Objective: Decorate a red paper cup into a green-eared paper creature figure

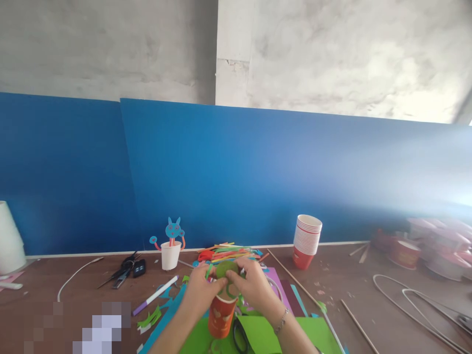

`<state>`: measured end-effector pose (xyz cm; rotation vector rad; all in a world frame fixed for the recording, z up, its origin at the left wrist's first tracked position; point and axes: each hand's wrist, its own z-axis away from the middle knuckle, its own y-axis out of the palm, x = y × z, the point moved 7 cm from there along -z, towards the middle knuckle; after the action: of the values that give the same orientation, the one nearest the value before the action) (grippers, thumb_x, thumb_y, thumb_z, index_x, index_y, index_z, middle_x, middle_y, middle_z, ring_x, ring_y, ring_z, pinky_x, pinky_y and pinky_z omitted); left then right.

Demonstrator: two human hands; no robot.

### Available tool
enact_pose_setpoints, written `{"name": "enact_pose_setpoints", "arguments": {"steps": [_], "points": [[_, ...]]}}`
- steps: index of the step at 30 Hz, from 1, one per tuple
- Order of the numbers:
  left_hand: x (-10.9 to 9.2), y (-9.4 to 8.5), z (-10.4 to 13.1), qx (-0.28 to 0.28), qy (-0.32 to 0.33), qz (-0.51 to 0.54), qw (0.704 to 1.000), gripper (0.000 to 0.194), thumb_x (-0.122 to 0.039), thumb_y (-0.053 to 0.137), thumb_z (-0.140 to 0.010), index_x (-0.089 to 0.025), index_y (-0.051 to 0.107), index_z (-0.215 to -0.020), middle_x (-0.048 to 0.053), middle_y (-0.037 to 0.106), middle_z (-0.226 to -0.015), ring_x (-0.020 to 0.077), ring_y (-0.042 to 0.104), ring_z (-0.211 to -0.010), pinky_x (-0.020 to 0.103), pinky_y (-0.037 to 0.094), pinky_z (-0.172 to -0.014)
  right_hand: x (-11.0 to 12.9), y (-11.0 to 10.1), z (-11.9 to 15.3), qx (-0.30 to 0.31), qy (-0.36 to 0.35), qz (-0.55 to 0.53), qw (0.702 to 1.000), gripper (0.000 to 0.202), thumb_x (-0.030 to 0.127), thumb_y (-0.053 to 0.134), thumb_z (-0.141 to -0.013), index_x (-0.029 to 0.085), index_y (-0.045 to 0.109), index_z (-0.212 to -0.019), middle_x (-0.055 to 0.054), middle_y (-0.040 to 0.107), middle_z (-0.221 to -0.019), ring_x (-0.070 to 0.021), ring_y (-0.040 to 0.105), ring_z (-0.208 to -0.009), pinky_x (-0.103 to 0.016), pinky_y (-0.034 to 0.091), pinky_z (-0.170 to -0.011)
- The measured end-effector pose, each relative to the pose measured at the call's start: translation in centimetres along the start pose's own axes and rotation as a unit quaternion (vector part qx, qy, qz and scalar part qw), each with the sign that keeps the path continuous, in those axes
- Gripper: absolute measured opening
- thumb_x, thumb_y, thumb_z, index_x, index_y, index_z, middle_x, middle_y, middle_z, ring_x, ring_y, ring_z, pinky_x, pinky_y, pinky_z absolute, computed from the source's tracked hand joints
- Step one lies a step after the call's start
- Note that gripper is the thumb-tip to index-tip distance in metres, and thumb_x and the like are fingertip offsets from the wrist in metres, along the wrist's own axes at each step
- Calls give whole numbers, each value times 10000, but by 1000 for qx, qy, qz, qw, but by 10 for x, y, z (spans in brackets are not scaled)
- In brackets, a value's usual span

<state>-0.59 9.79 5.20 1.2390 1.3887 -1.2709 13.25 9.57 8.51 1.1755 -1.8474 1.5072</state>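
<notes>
My left hand point(202, 290) and my right hand point(252, 280) meet above an orange-red paper cup point(221, 317) with pale heart prints. Both hold a round green paper piece point(226, 271) over the cup's mouth, fingers closed on its edges. A bracelet circles my right wrist. Beneath the cup lies green paper point(298, 332), with black-handled scissors point(241, 337) just right of the cup. Behind my hands is a pile of colourful sticks point(230, 250). What my fingertips touch behind the green piece is hidden.
A white cup with a blue paper cat figure point(171, 253) stands at the back left, near scissors and keys point(125, 268). A purple-white marker point(155, 295) lies left. Stacked paper cups point(307, 241) stand back right. Wooden sticks point(357, 324) and a white cable point(409, 305) lie right.
</notes>
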Motion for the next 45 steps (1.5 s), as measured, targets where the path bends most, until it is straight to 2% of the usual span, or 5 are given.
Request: {"name": "enact_pose_setpoints", "arguments": {"steps": [5, 17, 23, 36, 45], "points": [[3, 1, -3, 17, -10, -15, 1000, 138, -296, 687, -589, -165, 654, -619, 33, 645, -620, 225, 570, -676, 320, 437, -649, -1, 2, -1, 18, 15, -71, 997, 240, 175, 590, -696, 199, 706, -905, -22, 679, -805, -199, 570, -747, -297, 421, -664], [-3, 2, 3, 10, -5, -19, 1000, 100, -247, 678, -550, -182, 603, -540, -7, 592, -558, 188, 529, -622, 285, 391, -614, 1, 2, 2, 34, -17, -11, 999, 132, 151, 577, -704, 189, 632, -589, 0, 592, -605, -166, 501, -603, -279, 371, -568], [-2, 1, 0, 28, -13, 50, 998, 236, -352, 708, -577, -159, 643, -696, 56, 678, -693, 217, 604, -681, 315, 463, -656, 2, -7, 1, 35, 9, -127, 991, 402, 238, 609, -748, 196, 648, -1146, -47, 694, -1011, -216, 612, -922, -319, 474, -796], [-1, 4, 0, 27, -18, 100, 994, 188, -283, 767, -548, -141, 683, -638, 22, 650, -610, 195, 596, -627, 287, 451, -605, 2, -1, 4, 43, 14, -87, 995, 82, 175, 577, -737, 179, 655, -717, -19, 672, -725, -189, 607, -718, -296, 455, -657], [1, -21, -1, -67, -50, 189, 978, 413, -414, 789, -568, -141, 706, -865, 84, 732, -839, 235, 651, -801, 292, 470, -685, -32, -11, -3, -76, 165, -356, 917, 476, 464, 717, -718, 157, 625, -1069, -87, 704, -971, -207, 638, -857, -306, 503, -747]]}}
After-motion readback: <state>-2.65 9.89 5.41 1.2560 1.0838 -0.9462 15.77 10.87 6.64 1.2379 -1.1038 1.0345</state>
